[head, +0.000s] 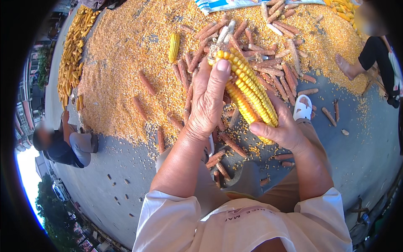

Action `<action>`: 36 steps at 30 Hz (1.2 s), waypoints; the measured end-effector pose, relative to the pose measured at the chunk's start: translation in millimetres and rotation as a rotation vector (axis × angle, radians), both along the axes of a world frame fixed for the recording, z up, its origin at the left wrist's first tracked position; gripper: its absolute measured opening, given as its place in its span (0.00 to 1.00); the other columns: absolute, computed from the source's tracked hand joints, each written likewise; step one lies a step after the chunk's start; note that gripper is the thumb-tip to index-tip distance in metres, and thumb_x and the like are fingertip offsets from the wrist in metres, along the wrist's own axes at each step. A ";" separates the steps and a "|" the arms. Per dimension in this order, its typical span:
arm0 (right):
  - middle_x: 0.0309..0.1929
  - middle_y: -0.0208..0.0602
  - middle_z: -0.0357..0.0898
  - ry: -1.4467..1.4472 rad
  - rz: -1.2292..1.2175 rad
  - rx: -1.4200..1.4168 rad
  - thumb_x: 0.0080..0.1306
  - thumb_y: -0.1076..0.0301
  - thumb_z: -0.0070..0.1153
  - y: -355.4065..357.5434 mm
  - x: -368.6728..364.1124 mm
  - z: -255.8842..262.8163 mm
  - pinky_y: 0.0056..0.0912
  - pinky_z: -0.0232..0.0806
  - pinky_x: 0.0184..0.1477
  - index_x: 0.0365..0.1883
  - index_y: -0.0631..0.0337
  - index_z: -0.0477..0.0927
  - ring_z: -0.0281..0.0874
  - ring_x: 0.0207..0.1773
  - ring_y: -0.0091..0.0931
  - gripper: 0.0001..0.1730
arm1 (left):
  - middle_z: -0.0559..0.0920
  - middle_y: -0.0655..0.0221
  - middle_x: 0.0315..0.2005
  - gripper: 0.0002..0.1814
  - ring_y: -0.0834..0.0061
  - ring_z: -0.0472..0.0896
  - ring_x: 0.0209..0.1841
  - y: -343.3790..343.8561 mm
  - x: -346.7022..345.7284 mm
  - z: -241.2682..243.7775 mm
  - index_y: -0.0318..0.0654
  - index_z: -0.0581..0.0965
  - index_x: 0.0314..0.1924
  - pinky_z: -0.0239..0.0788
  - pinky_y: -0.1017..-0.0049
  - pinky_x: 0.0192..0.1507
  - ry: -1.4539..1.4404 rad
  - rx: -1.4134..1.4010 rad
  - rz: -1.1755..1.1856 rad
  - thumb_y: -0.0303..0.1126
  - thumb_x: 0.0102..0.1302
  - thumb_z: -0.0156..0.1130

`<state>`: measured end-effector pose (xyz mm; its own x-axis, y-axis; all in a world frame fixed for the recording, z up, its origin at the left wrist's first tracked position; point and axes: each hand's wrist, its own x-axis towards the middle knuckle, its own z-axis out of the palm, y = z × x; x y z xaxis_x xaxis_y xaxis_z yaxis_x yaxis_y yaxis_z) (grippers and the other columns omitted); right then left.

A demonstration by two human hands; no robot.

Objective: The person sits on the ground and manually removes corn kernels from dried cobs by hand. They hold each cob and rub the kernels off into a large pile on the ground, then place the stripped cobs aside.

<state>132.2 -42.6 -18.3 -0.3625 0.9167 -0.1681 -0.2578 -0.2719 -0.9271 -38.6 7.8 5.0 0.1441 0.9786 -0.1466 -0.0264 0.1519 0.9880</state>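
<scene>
A yellow ear of corn (252,94) is held between my two hands, slanting across the view. My left hand (209,91) grips its upper end, the thumb pressed on the kernels near the dry tip. Around the lower end curl the fingers of my right hand (280,126), its thumb along the side. Part of the ear shows a gap in the kernel rows. Beneath the hands lie reddish bare corn cobs (233,143) in a loose heap. Another yellow ear of corn (174,48) rests up and left of my left hand.
Loose corn kernels (116,63) cover much of the grey pavement (126,176). Piled ears of corn (70,56) line the far left. One person (67,141) crouches at left; another person's bare foot (345,66) is at right. A white and blue sack (220,5) lies at the top.
</scene>
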 end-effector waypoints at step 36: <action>0.42 0.32 0.78 -0.405 -0.083 0.204 0.53 0.61 0.68 1.0 1.9 -18.9 0.24 0.68 0.48 0.54 0.60 0.67 0.75 0.45 0.18 0.33 | 0.75 0.73 0.34 0.14 0.81 0.71 0.34 9.4 -9.1 -21.0 0.41 0.72 0.42 0.62 0.78 0.33 -0.435 -0.276 0.117 0.37 0.55 0.51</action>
<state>134.1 -41.6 -37.2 -0.2283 0.9690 -0.0946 0.1233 -0.0676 -0.9901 -47.7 17.2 -16.0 0.1407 0.9253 -0.3521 -0.4575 0.3762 0.8057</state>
